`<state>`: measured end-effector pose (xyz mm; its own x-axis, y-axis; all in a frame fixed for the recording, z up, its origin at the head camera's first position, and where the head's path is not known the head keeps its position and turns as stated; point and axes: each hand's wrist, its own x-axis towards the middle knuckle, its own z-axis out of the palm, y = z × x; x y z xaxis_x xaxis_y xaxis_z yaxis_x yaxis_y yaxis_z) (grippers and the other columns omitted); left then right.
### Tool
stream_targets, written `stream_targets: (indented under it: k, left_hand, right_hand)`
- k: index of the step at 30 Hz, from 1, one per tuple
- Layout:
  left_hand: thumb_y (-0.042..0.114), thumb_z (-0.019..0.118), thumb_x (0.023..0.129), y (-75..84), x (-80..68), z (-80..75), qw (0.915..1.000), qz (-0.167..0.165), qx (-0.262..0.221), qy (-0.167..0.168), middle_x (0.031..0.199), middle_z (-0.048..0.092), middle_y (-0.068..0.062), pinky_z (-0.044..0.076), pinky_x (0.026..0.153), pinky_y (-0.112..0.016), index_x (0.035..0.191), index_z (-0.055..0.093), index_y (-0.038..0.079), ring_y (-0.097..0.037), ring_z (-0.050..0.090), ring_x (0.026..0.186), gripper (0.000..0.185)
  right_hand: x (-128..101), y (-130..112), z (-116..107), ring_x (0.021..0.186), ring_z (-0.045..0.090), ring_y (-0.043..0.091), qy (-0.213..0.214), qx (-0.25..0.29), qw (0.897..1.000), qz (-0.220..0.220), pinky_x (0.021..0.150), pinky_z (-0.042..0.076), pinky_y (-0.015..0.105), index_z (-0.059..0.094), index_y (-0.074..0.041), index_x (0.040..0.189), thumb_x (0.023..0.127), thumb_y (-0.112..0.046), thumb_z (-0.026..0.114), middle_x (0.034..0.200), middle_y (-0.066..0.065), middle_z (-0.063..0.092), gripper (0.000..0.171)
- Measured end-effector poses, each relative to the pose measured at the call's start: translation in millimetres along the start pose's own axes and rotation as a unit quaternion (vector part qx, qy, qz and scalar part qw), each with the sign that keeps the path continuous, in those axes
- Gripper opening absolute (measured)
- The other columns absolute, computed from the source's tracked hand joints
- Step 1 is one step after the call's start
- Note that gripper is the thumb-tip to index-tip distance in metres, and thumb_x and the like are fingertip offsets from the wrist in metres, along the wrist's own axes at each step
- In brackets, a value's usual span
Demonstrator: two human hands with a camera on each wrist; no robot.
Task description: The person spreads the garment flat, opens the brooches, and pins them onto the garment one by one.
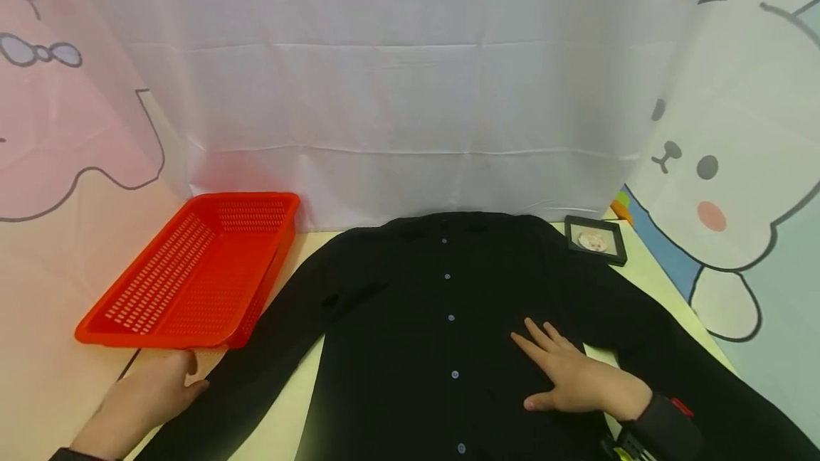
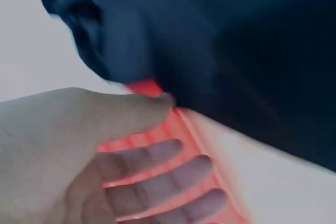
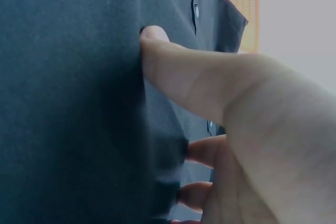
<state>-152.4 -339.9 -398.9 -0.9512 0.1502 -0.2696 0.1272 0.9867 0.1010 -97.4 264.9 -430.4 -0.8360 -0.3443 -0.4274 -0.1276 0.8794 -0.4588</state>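
Note:
A black button-up shirt lies spread face up on the table, collar at the far side and sleeves angled outward. My right hand rests on its front, right of the buttons, fingers spread; the right wrist view shows the thumb and fingertips against the cloth. Beside the shirt's left-hand sleeve, my left hand is at the near end of a red plastic basket. In the left wrist view its thumb and loosely extended fingers are apart, with the basket's slotted side behind them.
A small black-framed picture lies at the back right, next to the shirt's shoulder. Behind the table hangs a white curtain, with cartoon-printed cloth on the right. Pale yellow table surface shows between sleeve and body.

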Motion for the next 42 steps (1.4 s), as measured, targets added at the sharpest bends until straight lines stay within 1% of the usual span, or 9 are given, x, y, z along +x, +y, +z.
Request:
stream_targets:
  k: [3,8,11,18,24,27,33,37,42]
  left_hand:
    - [0.027,0.081,0.074,42.2,-0.8,-3.1,0.9979,0.033,0.006,0.056,0.067,0.055,0.001,0.043,0.052,-0.031,0.08,0.064,0.013,-0.015,0.048,0.057,0.023]
    - [0.025,0.079,0.078,98.1,-4.4,-8.5,0.9979,0.044,-0.036,0.032,0.058,0.05,0.003,0.039,0.05,-0.026,0.083,0.065,0.013,-0.013,0.045,0.052,0.019]
    - [0.026,0.078,0.079,122.3,3.9,-11.2,0.9946,0.066,-0.071,0.035,0.058,0.051,0.006,0.04,0.049,-0.024,0.088,0.066,0.014,-0.011,0.046,0.051,0.019]
    - [0.033,0.077,0.081,164.8,41.4,-32.8,0.9685,0.158,-0.098,0.166,0.089,0.069,-0.001,0.055,0.068,-0.034,0.1,0.067,0.016,-0.014,0.062,0.075,0.028]
    - [0.044,0.071,0.084,192.5,80.0,-64.4,0.9486,0.198,-0.106,0.223,0.122,0.063,-0.006,0.053,0.087,-0.046,0.123,0.06,0.014,-0.026,0.061,0.104,0.05]
    - [0.044,0.07,0.084,194.7,106.4,-71.1,0.9559,0.191,-0.099,0.2,0.135,0.053,-0.011,0.05,0.093,-0.05,0.135,0.051,0.013,-0.03,0.056,0.114,0.063]
    - [0.04,0.071,0.084,188.5,161.9,-74.6,0.9832,0.147,-0.072,0.08,0.145,0.043,-0.019,0.047,0.096,-0.055,0.148,0.033,0.009,-0.036,0.05,0.123,0.081]
    - [0.035,0.07,0.085,182.5,191.8,-72.4,0.99,0.123,-0.067,0.017,0.143,0.044,-0.023,0.044,0.1,-0.054,0.149,0.029,0.004,-0.038,0.049,0.124,0.081]
    - [0.035,0.067,0.088,172.7,213.6,-63.7,0.9962,0.069,-0.038,-0.036,0.137,0.05,-0.024,0.043,0.1,-0.055,0.146,0.03,0.001,-0.038,0.052,0.12,0.078]
  right_hand:
    - [1.6,-2.2,-2.5,0.142,0.015,0.052,0.011,-0.02,1.0,-0.002,0.102,0.028,0.071,0.033,-0.018,0.151,0.075,-0.06,0.072,0.16,0.018,0.015,0.095]
    - [4.8,-8.8,-9.3,0.132,0.042,0.043,0.073,-0.067,0.995,-0.017,0.098,0.042,0.059,0.049,-0.013,0.141,0.078,-0.058,0.07,0.148,0.019,0.041,0.08]
    - [5.4,-11.9,-14.3,0.127,0.05,0.038,0.108,-0.088,0.99,-0.027,0.096,0.046,0.054,0.053,-0.013,0.137,0.08,-0.054,0.07,0.142,0.017,0.048,0.072]
    - [8.1,-23.9,-47.8,0.124,0.053,0.035,0.181,-0.119,0.974,-0.062,0.095,0.048,0.052,0.054,-0.01,0.136,0.085,-0.046,0.07,0.138,0.015,0.053,0.064]
    - [20.4,-41.1,-96.5,0.124,0.053,0.034,0.238,-0.124,0.959,-0.087,0.098,0.045,0.052,0.052,-0.009,0.137,0.086,-0.044,0.069,0.136,0.014,0.055,0.064]
    - [33.4,-44.4,-112.6,0.125,0.052,0.035,0.24,-0.1,0.96,-0.101,0.1,0.044,0.052,0.051,-0.006,0.137,0.087,-0.041,0.069,0.136,0.015,0.055,0.063]
    - [62.7,-27.0,-126.8,0.126,0.049,0.04,0.212,-0.068,0.97,-0.096,0.102,0.041,0.055,0.049,-0.002,0.138,0.09,-0.042,0.066,0.137,0.021,0.052,0.065]
    - [81.6,-2.2,-130.3,0.123,0.05,0.044,0.189,-0.068,0.978,-0.049,0.099,0.042,0.057,0.048,0.002,0.137,0.091,-0.041,0.064,0.136,0.025,0.052,0.065]
    - [104.1,25.0,-132.0,0.115,0.054,0.047,0.189,-0.064,0.98,-0.01,0.094,0.044,0.058,0.051,0.008,0.132,0.093,-0.03,0.062,0.128,0.031,0.055,0.055]
